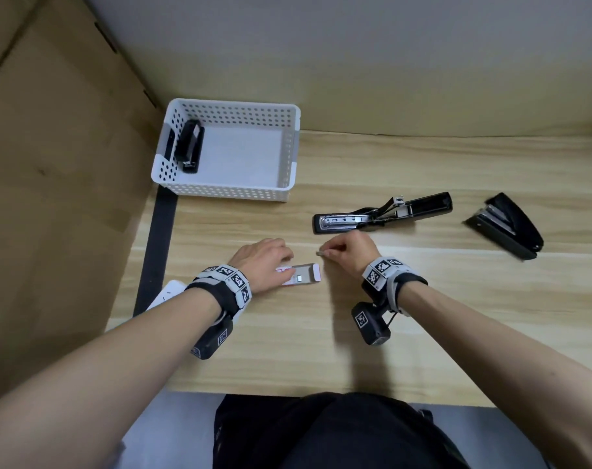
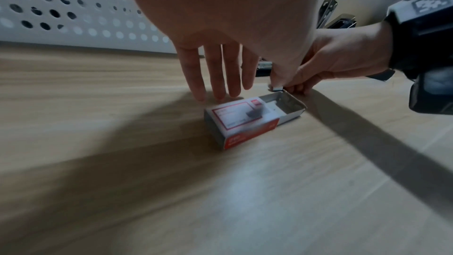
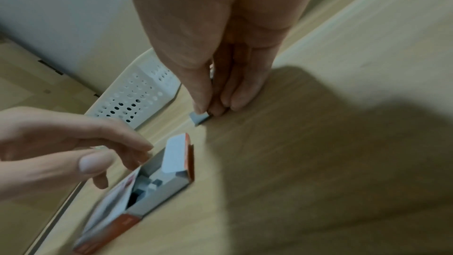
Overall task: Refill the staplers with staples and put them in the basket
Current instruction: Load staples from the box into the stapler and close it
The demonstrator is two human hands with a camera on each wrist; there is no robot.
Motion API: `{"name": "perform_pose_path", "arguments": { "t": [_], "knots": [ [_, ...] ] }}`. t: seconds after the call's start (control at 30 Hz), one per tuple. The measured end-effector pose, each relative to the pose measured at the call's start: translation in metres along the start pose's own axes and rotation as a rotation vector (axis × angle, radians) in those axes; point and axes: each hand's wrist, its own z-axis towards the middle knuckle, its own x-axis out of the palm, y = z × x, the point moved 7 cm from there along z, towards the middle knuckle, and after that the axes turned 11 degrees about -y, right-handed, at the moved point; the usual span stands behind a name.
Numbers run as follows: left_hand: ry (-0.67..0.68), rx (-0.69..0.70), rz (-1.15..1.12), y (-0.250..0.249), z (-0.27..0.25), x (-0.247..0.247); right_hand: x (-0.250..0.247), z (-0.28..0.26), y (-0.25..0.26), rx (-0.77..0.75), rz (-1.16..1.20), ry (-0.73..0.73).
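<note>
A small red-and-white staple box [image 1: 304, 276] lies on the wooden table with its tray slid out to the right; loose staple strips show inside it [image 3: 149, 183]. My left hand [image 1: 282, 263] hovers over the box's left part, fingers straight, holding nothing. Just right of the box, my right hand [image 1: 330, 252] pinches a short staple strip [image 1: 320, 253] between thumb and fingertips, low over the table [image 3: 199, 118]. A black stapler [image 1: 382, 214] lies swung open behind my right hand. Another black stapler [image 1: 505, 228] lies closed at the far right. A third [image 1: 189, 147] sits in the white basket [image 1: 230, 104].
The perforated basket stands at the table's back left. Brown cardboard [image 1: 57, 164] walls off the left side, beside a black strip. A white power strip [image 1: 166, 292] lies at the left edge under my left wrist. The table's front edge runs close to my body.
</note>
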Motion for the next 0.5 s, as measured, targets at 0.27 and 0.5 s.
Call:
{"name": "perform_pose_path", "arguments": {
  "t": [0.27,0.5],
  "knots": [
    [-0.028,0.032,-0.023,-0.016,0.035,-0.01,-0.001,0.012,-0.003,0.072,-0.093,0.007],
    [-0.041,0.081,0.029,-0.032,0.058,-0.006,-0.013,0.008,-0.009,0.039,-0.072,-0.036]
  ]
}}
